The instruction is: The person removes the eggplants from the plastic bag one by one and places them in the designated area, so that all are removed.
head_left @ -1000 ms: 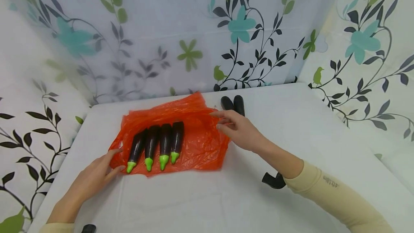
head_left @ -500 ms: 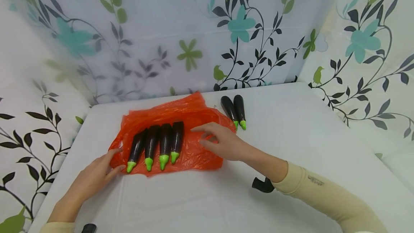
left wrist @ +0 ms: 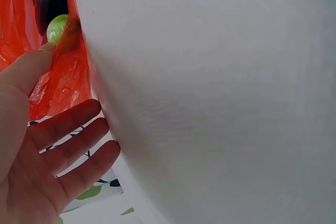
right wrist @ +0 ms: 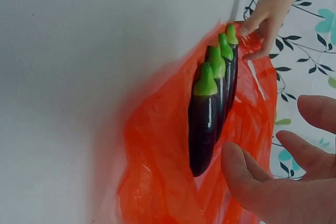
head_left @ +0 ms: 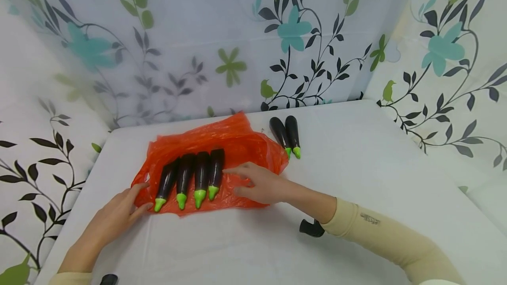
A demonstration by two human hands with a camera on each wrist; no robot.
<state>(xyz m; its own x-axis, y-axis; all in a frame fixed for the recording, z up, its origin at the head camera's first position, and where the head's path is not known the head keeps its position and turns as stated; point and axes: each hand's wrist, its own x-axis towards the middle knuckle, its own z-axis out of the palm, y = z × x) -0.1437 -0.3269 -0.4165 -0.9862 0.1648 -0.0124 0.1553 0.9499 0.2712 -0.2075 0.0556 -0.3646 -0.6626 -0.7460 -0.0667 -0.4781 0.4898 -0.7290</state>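
Note:
Several dark eggplants (head_left: 202,170) with bright green stem ends lie side by side on an orange-red plastic bag (head_left: 249,144), stems toward me. At the bag's near left corner rests my left hand (head_left: 115,217); in the left wrist view its thumb (left wrist: 39,61) touches the film beside a green stem (left wrist: 56,27), and the other visible fingers stretch out straight. My right hand (head_left: 259,184) is over the right part of the bag, its fingertips close to the rightmost eggplant. In the right wrist view its fingers are relaxed and spread, with nothing between them.
Two more eggplants (head_left: 292,135) lie beyond the bag's right edge on the white-covered table (head_left: 376,157). A black object (head_left: 312,228) shows under the right forearm, another black object (head_left: 108,279) at the bottom left. A patterned curtain (head_left: 178,47) hangs behind the table.
My right hand has moved left and nearer to me, from the bag's right edge to beside the row of eggplants. The two far eggplants are now fully uncovered. My left hand stays put.

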